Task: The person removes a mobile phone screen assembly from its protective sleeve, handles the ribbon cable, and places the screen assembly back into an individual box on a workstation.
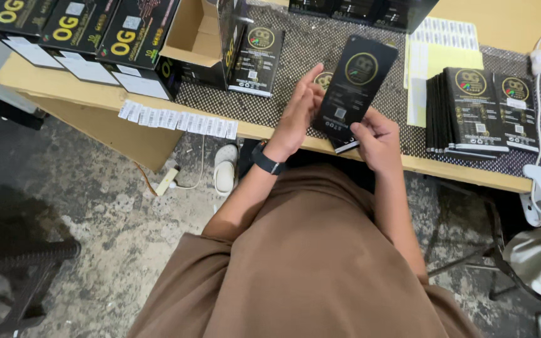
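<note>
While both hands pinch one flat black packet point(357, 81), I log left hand point(295, 116) steadying its edge, right hand point(377, 139) gripping its bottom.

There is only one view, from a camera on the person's head, which looks steeply down over the brown-clothed lap to the floor and forward to the wooden table point(95, 94). It is close to the left hand point(295, 116) and right hand point(377, 141), which are near the middle of the picture. The table edge runs slanted across the upper part.

Wooden table point(57, 87) bears a chequered mat point(308, 56), boxes point(82, 37), label strips point(176, 119).
</note>
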